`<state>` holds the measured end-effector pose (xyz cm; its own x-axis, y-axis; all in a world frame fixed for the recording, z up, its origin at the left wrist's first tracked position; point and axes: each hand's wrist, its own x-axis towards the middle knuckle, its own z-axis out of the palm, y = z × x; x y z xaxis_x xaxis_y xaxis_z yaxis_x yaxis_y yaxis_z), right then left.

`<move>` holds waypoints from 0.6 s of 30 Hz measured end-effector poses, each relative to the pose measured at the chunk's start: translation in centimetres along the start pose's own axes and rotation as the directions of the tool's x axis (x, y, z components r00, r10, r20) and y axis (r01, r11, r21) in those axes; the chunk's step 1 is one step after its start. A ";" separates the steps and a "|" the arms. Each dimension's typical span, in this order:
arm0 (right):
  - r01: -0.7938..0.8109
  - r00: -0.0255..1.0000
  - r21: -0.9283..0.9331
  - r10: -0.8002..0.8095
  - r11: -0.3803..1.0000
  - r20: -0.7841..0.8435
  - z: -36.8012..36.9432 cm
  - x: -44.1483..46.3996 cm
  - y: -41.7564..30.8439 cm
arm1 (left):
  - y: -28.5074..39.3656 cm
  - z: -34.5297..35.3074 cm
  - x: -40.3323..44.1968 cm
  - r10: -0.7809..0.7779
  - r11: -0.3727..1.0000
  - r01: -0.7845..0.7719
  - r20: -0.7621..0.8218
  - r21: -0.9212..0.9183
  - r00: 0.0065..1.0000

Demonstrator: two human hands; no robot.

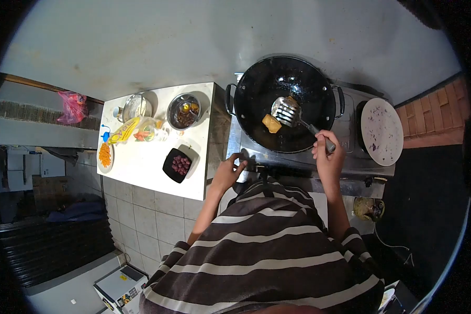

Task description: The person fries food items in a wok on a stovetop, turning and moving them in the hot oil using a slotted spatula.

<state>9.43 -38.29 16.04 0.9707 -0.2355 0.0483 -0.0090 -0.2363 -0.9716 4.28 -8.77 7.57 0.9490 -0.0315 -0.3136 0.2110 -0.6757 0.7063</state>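
My right hand (328, 156) is wrapped round the dark handle of a slotted spatula (288, 111). The spatula's metal head is down inside a large black wok (251, 125) on the stove. Against the head lies a golden-brown fried piece (271, 123), and another browned piece (292, 101) shows partly behind it. My left hand (229, 172) is at the stove's front left edge, below the wok, its thumb and fingers apart and nothing visible in them. Whether it touches the stove cannot be made out.
Right of the wok, a white plate (382, 132) with purple specks sits on the stove (345, 125). On the white table (141, 175) at left are a metal bowl (173, 124), a black dish (168, 171) of dark red pieces, a plate of orange shreds (105, 156) and a yellow packet (125, 130).
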 end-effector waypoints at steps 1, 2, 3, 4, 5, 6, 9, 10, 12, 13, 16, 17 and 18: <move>0.000 1.000 -0.001 0.000 1.000 -0.001 -0.1 -0.1 -0.1 | 0.1 0.0 0.0 -0.004 1.000 0.004 0.000 0.005 1.000; -0.031 0.999 -0.025 0.031 0.999 0.010 -0.2 -0.1 -0.2 | 0.0 0.0 -0.1 -0.003 1.000 0.003 0.001 0.004 1.000; -0.060 0.998 -0.048 0.061 0.997 0.020 -0.2 -0.2 -0.3 | 0.0 0.0 -0.1 -0.002 1.000 0.002 0.002 0.004 1.000; -0.059 0.998 -0.048 0.060 0.997 0.020 -0.2 -0.1 0.1 | -0.1 0.0 -0.1 -0.001 1.000 0.001 0.002 0.004 1.000; 0.001 1.000 -0.109 0.000 0.994 0.008 -0.2 0.0 0.7 | -0.1 0.0 -0.1 -0.001 1.000 0.001 0.001 0.004 1.000; 0.060 0.998 -0.170 -0.061 0.984 0.000 -0.2 0.0 1.0 | 0.0 -0.1 -0.1 0.001 1.000 -0.001 0.008 0.001 1.000; 0.234 0.971 -0.296 -0.239 0.926 0.019 -0.3 0.1 0.6 | 0.6 -0.3 -0.3 -0.004 1.000 0.004 0.017 0.008 1.000; 0.235 0.970 -0.296 -0.240 0.926 0.019 -0.3 0.2 0.4 | 0.8 -0.4 -0.4 -0.015 1.000 0.014 0.020 0.019 1.000; 0.410 0.899 -0.377 -0.438 0.831 0.011 -0.3 0.5 -0.2 | 0.9 -0.5 -0.6 -0.014 1.000 0.014 0.020 -0.001 1.000; 0.412 0.897 -0.379 -0.443 0.828 0.008 -0.4 0.9 -0.6 | 0.9 -0.5 -0.5 -0.010 1.000 0.011 0.021 -0.020 1.000; 0.463 0.850 -0.429 -0.526 0.776 -0.034 -0.7 2.1 -2.0 | 0.8 -0.3 -0.5 -0.013 1.000 0.013 0.013 -0.011 1.000; 0.393 0.897 -0.410 -0.441 0.823 -0.024 -0.8 2.8 -2.7 | 0.8 -0.3 -0.4 -0.009 1.000 0.009 0.016 -0.011 1.000; 0.320 0.936 -0.392 -0.352 0.863 -0.009 -0.9 3.5 -3.4 | 0.9 -0.4 -0.4 -0.007 1.000 0.008 0.016 -0.025 1.000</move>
<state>12.66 -39.22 19.69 0.9095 -0.1463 0.3890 0.2087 -0.6488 -0.7318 4.14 -9.07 8.54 0.9435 -0.0387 -0.3290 0.2239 -0.6574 0.7195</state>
